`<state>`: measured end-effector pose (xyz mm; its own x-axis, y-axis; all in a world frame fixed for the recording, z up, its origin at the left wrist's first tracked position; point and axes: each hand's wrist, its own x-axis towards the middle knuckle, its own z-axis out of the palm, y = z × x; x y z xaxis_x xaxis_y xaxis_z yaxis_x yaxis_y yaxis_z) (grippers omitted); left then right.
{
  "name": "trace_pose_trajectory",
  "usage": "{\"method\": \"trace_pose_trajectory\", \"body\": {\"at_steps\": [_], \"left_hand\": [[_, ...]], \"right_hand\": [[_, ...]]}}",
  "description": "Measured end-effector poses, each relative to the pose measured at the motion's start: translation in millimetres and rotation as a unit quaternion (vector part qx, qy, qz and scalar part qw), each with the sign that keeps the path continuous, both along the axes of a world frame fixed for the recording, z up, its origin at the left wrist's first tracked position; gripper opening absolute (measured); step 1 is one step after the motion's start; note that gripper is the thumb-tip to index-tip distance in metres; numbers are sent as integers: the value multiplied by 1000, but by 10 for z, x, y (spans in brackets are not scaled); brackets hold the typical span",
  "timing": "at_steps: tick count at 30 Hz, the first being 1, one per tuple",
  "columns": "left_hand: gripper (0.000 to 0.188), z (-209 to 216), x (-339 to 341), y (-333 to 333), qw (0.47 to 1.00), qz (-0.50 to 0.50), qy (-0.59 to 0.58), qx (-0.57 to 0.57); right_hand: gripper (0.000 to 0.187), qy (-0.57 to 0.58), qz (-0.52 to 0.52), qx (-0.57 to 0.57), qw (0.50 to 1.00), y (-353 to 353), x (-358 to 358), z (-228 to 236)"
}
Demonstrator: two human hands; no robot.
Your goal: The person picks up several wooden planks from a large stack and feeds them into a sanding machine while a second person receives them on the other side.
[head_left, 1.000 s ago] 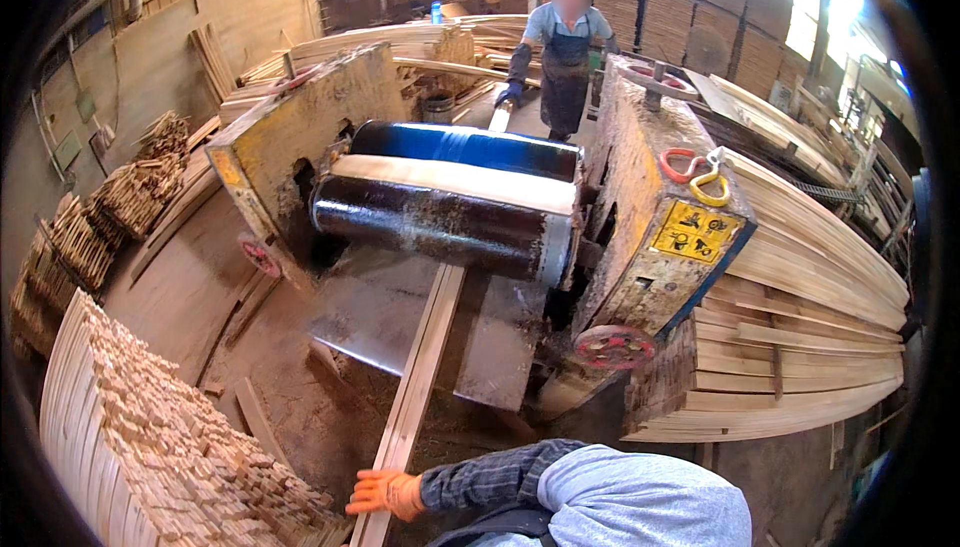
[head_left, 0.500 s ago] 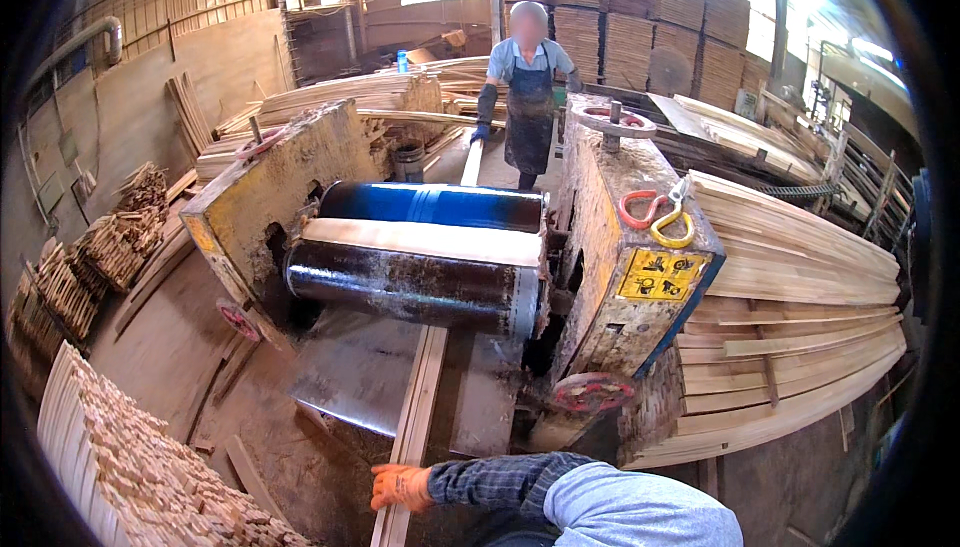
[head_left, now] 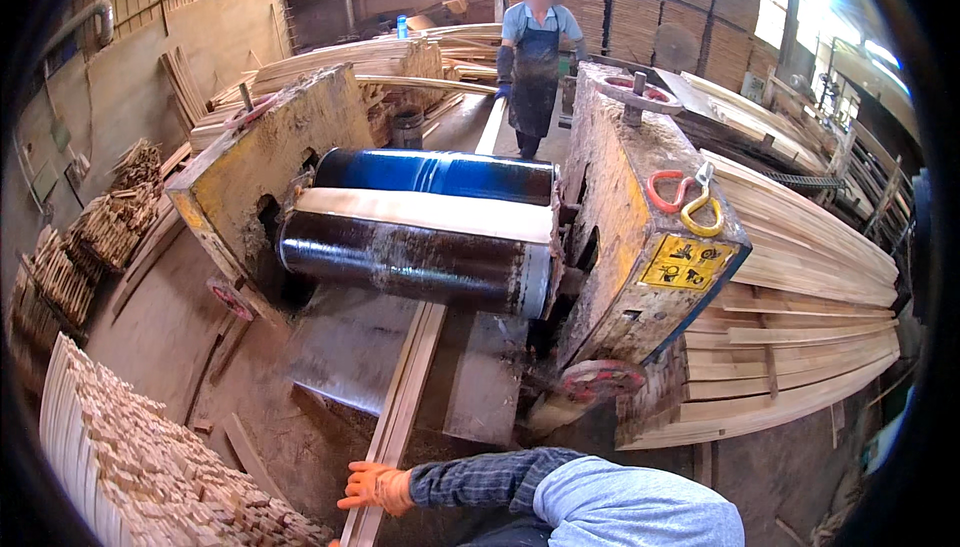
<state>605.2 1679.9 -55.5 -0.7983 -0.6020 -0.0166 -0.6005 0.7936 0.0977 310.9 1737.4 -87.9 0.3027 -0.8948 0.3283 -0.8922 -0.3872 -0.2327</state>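
Note:
My right hand (head_left: 376,488), in an orange glove, lies across a narrow bundle of long wooden strips (head_left: 408,387), its fingers curled over their left side. The strips slant up from the lower edge and pass beneath the front dark roller (head_left: 410,259) of a roller machine. Above it are a pale band (head_left: 425,212) and a glossy blue roller (head_left: 430,173). Of my left hand, only a sliver of orange glove (head_left: 334,543) seems to show at the lower edge; its fingers are hidden. Behind the rollers a person's gloved hand (head_left: 502,92) holds a pale strip (head_left: 491,127).
Worn machine housings (head_left: 300,127) flank the rollers. Scissors with red and yellow handles (head_left: 690,202) lie on the right housing, above a handwheel (head_left: 603,380). A stack of strips (head_left: 150,457) stands at lower left, and long boards (head_left: 790,347) lie at right.
My right hand has moved left and slightly down, still on the strips. The machine sits higher in view at its rollers. The person behind it appears farther right and higher.

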Motion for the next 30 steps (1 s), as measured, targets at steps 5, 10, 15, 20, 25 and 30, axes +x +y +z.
{"method": "trace_pose_trajectory", "body": {"at_steps": [5, 10, 15, 20, 25, 30], "left_hand": [[62, -318, -852, 35, 955, 41, 288, -50], [53, -161, -952, 125, 980, 29, 197, 19], [62, -17, -1182, 88, 987, -34, 131, 88], [53, 790, -1939, -539, 878, -414, 240, -7], [21, 2726, -2773, 200, 672, -653, 324, -128], [14, 3461, -1442, -633, 736, -566, 371, -10]], "right_hand": [[42, 41, -36, 150, 987, -97, 33, 210], [43, 53, -113, 109, 986, 57, -745, -153], [47, 135, -313, 249, 907, 215, -1144, -95], [19, -182, -189, 37, 964, -148, -1011, 2245], [50, -192, -240, -20, 951, 173, -285, 4478], [29, 248, -318, 20, 915, 2868, -156, 4282]]}}
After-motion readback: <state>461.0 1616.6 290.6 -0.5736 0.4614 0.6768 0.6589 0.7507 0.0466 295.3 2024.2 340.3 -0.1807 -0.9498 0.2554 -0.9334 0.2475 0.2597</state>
